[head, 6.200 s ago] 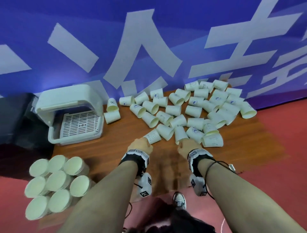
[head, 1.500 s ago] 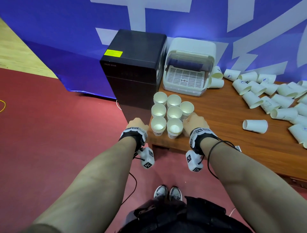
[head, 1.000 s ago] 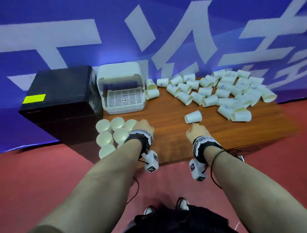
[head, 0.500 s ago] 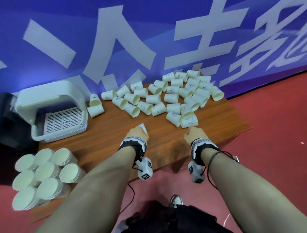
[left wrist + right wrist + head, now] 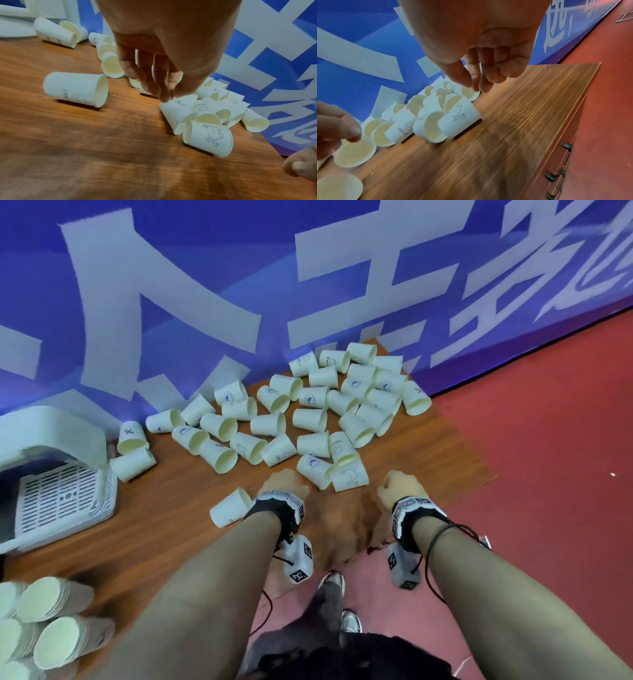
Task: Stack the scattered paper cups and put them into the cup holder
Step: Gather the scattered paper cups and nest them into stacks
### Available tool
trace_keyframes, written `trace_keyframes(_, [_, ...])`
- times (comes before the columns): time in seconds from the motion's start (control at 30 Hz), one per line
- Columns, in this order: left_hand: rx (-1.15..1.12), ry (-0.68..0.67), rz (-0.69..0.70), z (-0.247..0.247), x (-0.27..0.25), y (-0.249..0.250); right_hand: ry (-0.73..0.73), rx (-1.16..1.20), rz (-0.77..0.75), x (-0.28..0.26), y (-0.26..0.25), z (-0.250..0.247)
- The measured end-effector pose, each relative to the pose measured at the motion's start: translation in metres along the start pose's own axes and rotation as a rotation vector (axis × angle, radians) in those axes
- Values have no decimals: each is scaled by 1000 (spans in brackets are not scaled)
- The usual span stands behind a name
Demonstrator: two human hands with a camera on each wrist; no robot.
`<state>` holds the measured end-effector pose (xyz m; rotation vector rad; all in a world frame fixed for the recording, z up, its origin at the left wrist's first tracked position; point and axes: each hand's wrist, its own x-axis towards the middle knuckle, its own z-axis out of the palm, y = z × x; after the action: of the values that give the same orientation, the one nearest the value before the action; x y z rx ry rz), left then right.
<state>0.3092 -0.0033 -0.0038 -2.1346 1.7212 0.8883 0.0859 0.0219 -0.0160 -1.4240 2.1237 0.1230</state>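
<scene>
Many white paper cups (image 5: 308, 412) lie scattered on their sides on the wooden table (image 5: 164, 539). One lone cup (image 5: 230, 508) lies just left of my left wrist. My left hand (image 5: 286, 484) hovers at the pile's near edge. Its fingers (image 5: 159, 86) hang relaxed and empty, just above a lying cup (image 5: 176, 112). My right hand (image 5: 400, 487) hangs over bare wood right of the bear-print cup (image 5: 460, 119), with fingers (image 5: 481, 79) loosely curled and holding nothing. The white cup holder (image 5: 51, 494) stands open at the left.
Several stacks of nested cups (image 5: 51, 638) stand at the table's near left corner. A blue banner wall (image 5: 308, 285) backs the table. Red floor (image 5: 531, 474) lies to the right. Drawer handles (image 5: 566, 146) show on the table's front.
My left hand has moved right, off the lone cup, to the near edge of the pile; that cup now lies left of the wrist. The right hand stays near the bear-print cup.
</scene>
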Motion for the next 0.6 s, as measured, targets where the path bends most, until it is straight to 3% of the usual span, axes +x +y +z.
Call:
trace_keyframes(0.3, [114, -45, 42, 5, 60, 46, -76, 86, -6, 59, -8, 6])
trace_keyframes(0.6, [145, 66, 68, 35, 78, 45, -174, 151, -59, 90, -12, 36])
